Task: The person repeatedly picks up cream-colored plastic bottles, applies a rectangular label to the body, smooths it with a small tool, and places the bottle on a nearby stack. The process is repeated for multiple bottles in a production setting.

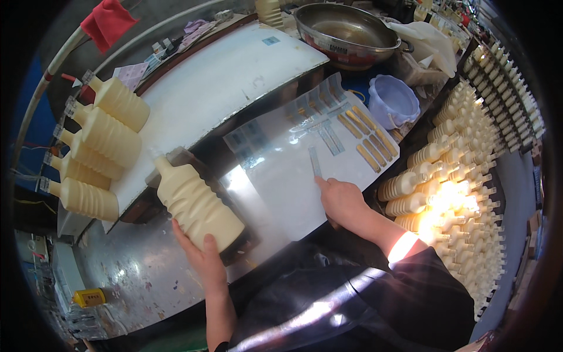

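Observation:
My left hand grips the base of a cream ribbed plastic bottle that lies on its side on a dark fixture, neck pointing up-left. My right hand rests on a glossy white backing sheet, index finger touching a narrow strip label near the sheet's middle. Gold strip labels and clear ones sit in rows at the sheet's far end.
Several cream bottles lie clipped in a row on the white table at left. Many more bottles fill racks at right. A steel bowl, a lavender plastic cup and a red cloth sit at the back.

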`<state>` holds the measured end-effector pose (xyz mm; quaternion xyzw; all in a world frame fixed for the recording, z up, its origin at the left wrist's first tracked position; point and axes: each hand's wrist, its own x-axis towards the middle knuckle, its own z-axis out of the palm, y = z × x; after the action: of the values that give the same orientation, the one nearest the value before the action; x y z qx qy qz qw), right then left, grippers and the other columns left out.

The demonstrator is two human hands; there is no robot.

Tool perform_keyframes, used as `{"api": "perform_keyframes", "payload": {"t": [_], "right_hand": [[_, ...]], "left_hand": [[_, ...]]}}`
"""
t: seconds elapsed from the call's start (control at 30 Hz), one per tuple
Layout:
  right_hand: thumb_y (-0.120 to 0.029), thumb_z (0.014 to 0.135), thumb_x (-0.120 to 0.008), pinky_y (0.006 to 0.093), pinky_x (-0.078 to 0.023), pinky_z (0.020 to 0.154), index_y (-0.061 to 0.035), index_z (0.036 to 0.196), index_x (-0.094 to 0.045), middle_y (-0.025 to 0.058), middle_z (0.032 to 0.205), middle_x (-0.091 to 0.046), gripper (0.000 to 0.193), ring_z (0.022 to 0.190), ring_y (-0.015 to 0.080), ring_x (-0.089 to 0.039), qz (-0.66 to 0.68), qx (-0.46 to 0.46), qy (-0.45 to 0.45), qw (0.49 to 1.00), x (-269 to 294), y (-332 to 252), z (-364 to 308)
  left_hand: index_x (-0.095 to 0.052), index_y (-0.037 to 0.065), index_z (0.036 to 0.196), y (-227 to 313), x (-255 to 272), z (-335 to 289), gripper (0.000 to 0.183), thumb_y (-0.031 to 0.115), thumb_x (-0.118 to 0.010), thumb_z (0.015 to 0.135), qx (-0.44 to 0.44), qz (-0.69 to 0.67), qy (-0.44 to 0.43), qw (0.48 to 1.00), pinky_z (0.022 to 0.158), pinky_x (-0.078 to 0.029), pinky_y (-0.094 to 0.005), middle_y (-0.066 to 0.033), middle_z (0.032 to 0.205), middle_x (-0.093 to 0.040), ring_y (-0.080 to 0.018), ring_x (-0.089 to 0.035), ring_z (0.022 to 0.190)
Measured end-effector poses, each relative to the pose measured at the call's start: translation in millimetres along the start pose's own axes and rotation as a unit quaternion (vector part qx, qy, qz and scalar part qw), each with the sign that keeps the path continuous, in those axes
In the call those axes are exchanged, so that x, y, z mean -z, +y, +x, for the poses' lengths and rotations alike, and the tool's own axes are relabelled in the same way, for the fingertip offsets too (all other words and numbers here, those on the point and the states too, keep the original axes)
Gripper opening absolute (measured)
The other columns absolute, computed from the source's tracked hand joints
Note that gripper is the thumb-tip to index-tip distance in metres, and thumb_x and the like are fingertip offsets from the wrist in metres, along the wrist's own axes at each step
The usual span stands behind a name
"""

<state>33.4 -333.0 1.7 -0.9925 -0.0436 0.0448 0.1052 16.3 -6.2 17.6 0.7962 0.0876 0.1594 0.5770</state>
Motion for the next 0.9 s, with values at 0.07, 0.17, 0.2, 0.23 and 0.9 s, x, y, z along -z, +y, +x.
{"api": "perform_keyframes", "payload": {"t": [0.07, 0.17, 0.2, 0.23, 0.9], "right_hand": [[-0.011, 0.089, -0.057, 0.0486, -0.056, 0.073, -0.0029, 0.122, -0.068, 0.0172, 0.090, -0.068, 0.035, 0.080, 0.0387, -0.069, 0.022, -0.007, 0.035, 0.999, 3, 4, -3], [-0.010, 0.090, -0.056, 0.0505, -0.056, 0.076, -0.0058, 0.122, -0.070, 0.0178, 0.098, -0.070, 0.036, 0.086, 0.0399, -0.069, 0.027, -0.064, 0.149, 0.986, 12, 38, -6], [-0.009, 0.089, -0.056, 0.0509, -0.056, 0.075, -0.0054, 0.122, -0.070, 0.0191, 0.096, -0.070, 0.036, 0.086, 0.0399, -0.069, 0.015, -0.109, 0.173, 0.979, 13, 57, -9], [-0.007, 0.088, -0.057, 0.0516, -0.055, 0.074, -0.0051, 0.122, -0.070, 0.0193, 0.090, -0.070, 0.036, 0.084, 0.0406, -0.069, 0.004, -0.110, 0.240, 0.965, 6, 79, -13], [-0.008, 0.087, -0.057, 0.0487, -0.057, 0.072, -0.0035, 0.115, -0.068, 0.0182, 0.086, -0.069, 0.031, 0.078, 0.0382, -0.070, -0.074, -0.179, 0.111, 0.975, -4, 97, -40]], "left_hand": [[-0.021, 0.002, 0.163, -1, -1, -1, 0.081, 0.022, -0.058, 0.094, -0.001, -0.013, 0.001, 1.000, 0.121, -0.029, -0.0424, -0.0234, 0.161, -0.034, -0.0343, -0.038, 0.146], [-0.021, 0.002, 0.163, -2, 2, 0, 0.081, 0.021, -0.058, 0.094, -0.013, 0.005, -0.002, 1.000, 0.121, -0.028, -0.0423, -0.0233, 0.161, -0.034, -0.0341, -0.038, 0.146], [-0.021, 0.002, 0.163, -1, 1, 0, 0.081, 0.021, -0.057, 0.094, -0.014, -0.007, -0.007, 1.000, 0.121, -0.028, -0.0423, -0.0234, 0.161, -0.034, -0.0342, -0.038, 0.146], [-0.021, 0.002, 0.163, 0, 1, -1, 0.081, 0.021, -0.057, 0.094, -0.016, -0.016, -0.010, 1.000, 0.121, -0.028, -0.0423, -0.0234, 0.161, -0.034, -0.0343, -0.038, 0.146], [-0.021, 0.002, 0.163, 1, 1, -2, 0.078, 0.022, -0.057, 0.097, -0.025, -0.010, -0.010, 1.000, 0.120, -0.029, -0.0418, -0.0236, 0.160, -0.035, -0.0337, -0.039, 0.145]]}}
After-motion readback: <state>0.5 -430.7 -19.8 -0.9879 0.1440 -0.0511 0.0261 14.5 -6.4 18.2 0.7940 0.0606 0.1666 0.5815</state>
